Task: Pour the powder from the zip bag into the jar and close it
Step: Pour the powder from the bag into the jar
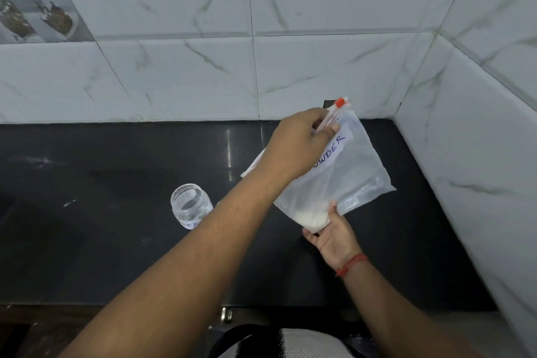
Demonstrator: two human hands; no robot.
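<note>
A clear zip bag with a white "POWDER" label and a red slider is held up over the black counter, tilted. White powder has gathered in its lowest corner. My left hand pinches the bag's top zip edge just below the red slider. From underneath, my right hand cups the powder-filled corner. To the left of the bag, an open clear jar with a white label stands upright on the counter, without a lid on it.
The black counter runs to a white marble-tiled wall at the back and a side wall at the right. My left forearm crosses the space between jar and bag. No lid is visible.
</note>
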